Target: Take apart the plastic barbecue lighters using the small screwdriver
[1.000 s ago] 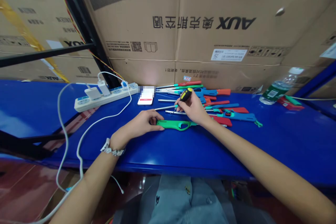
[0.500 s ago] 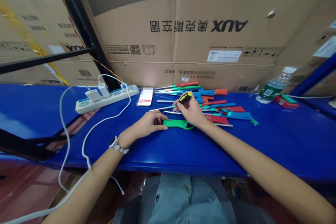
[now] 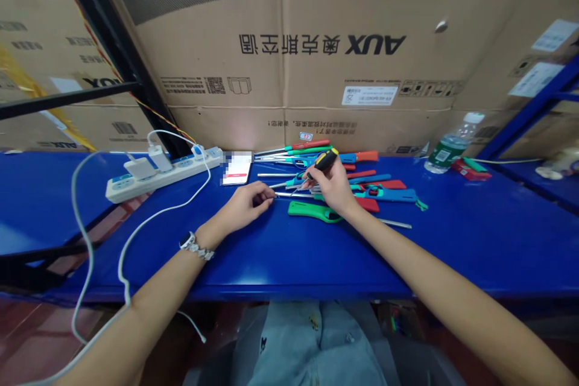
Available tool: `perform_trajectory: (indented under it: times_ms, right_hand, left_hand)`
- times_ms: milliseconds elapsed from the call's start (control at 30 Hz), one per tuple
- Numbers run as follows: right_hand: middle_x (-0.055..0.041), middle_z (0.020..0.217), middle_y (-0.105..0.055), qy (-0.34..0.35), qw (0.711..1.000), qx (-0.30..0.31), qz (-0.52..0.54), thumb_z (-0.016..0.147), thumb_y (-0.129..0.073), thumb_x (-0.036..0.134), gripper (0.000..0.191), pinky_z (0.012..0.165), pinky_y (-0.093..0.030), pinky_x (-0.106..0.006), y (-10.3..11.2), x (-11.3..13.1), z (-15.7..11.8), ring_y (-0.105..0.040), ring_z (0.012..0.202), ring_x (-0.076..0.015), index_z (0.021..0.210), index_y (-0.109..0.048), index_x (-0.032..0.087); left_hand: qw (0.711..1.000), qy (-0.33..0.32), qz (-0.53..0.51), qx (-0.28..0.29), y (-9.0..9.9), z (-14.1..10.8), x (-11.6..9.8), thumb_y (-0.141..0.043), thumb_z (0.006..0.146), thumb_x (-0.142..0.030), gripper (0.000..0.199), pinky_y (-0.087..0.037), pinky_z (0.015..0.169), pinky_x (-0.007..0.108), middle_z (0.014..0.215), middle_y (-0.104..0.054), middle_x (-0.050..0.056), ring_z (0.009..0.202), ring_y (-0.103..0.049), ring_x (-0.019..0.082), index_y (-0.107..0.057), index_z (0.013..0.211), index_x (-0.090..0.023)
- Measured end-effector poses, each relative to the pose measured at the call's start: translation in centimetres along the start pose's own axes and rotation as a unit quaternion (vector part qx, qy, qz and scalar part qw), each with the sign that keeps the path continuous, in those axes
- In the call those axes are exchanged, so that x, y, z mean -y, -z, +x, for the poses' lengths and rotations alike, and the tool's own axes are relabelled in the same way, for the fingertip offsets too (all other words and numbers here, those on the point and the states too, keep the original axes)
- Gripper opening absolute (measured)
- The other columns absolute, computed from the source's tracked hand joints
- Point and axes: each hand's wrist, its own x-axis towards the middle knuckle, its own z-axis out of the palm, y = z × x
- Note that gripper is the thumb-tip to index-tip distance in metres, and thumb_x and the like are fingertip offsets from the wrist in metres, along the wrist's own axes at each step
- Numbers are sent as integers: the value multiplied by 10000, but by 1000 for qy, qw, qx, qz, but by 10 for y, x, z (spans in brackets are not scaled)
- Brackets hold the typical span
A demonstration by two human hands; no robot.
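My right hand (image 3: pixel 335 184) grips a screwdriver (image 3: pixel 325 160) by its black and yellow handle, with the shaft pointing down-left over the pile of lighters. My left hand (image 3: pixel 251 200) has curled fingers, their tips at the end of a thin metal lighter rod (image 3: pixel 294 195); whether they pinch it is hidden. A green long-necked lighter (image 3: pixel 312 211) lies in front of the pile, partly under my right hand, its metal rod (image 3: pixel 395 224) showing beyond my wrist. Behind it lie several more lighters, among them a blue one (image 3: pixel 395 194) and a red one (image 3: pixel 368 204).
A phone (image 3: pixel 236 169) and a white power strip (image 3: pixel 165 175) with plugged chargers are on the left. White cable (image 3: pixel 158 212) loops across the blue table (image 3: pixel 289 259). To the right stands a water bottle (image 3: pixel 447 148) beside a red box (image 3: pixel 470 170). A large cardboard box (image 3: pixel 289 6) rises behind.
My left hand has let go of the green lighter and moved up to the metal rod's tip. The green lighter has shifted right. The screwdriver stays in my right hand; the view has turned slightly.
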Motion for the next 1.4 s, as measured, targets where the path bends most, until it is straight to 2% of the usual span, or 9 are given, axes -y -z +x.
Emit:
perform_trajectory:
  times_ms: [133,400,533,667,833,967,1133,1233,1400]
  right_hand:
    - [-47,901,-686,35,999,34,-13,914,-609,414,278,726,-608,-438,-10,-4,-8,-721,695,-218,991,-383,272]
    - [-90,972,-708,49,996,62,-46,920,-617,459,296,795,-616,-486,-16,-11,-11,-749,797,-256,992,-407,263]
    - [-85,997,-699,42,997,49,-36,906,-633,513,354,800,-624,-481,-17,-13,-9,-749,810,-251,1016,-403,267]
    - [-70,987,-693,29,999,28,5,871,-662,574,424,739,-633,-446,-15,-10,-7,-750,810,-246,1004,-398,270]
    - [-60,962,-709,5,999,19,31,853,-677,586,449,715,-628,-424,-9,-2,-4,-756,853,-255,979,-388,268]
    - [-68,945,-706,3,999,11,42,852,-686,564,437,680,-619,-427,-6,4,-3,-755,813,-257,970,-388,267]
    - [-74,934,-697,2,999,15,51,851,-690,554,443,661,-610,-439,-6,5,-4,-755,797,-270,972,-381,261]
    - [-63,916,-692,7,999,20,47,844,-690,583,469,666,-614,-447,-6,5,-4,-755,825,-279,986,-375,266]
    - [-23,824,-666,37,998,19,43,844,-683,627,490,670,-621,-461,-3,7,-2,-754,804,-277,998,-371,281]
  left_hand:
    - [999,-18,50,4,4,0,10,-583,893,-265,192,-537,868,404,1046,-717,102,943,-662,237,-722,1002,-190]
    - [996,-8,84,6,-5,3,15,-530,926,-226,253,-547,860,410,1065,-720,110,934,-665,241,-697,1106,-163]
    - [998,-7,67,1,-5,2,17,-569,909,-210,218,-552,835,386,1049,-705,98,913,-665,221,-689,1085,-167]
    - [999,-12,50,-10,-7,1,13,-640,881,-236,174,-551,806,360,1050,-686,84,894,-661,199,-687,1038,-177]
    - [999,1,10,-36,-12,0,2,-752,828,-342,274,-538,765,339,1014,-718,68,860,-660,190,-701,1041,-177]
    - [996,38,-37,-65,-18,2,-6,-728,857,-380,243,-526,743,333,927,-762,61,781,-659,179,-735,982,-172]
    - [993,59,-78,-70,-19,4,-9,-694,881,-343,184,-522,731,324,869,-779,60,760,-671,181,-756,896,-170]
    - [996,35,-53,-64,-17,5,-11,-685,889,-313,155,-523,730,319,853,-771,52,752,-667,176,-749,889,-171]
    - [998,-51,34,-30,-12,15,-15,-688,884,-253,87,-520,727,311,852,-744,44,762,-660,173,-735,882,-180]
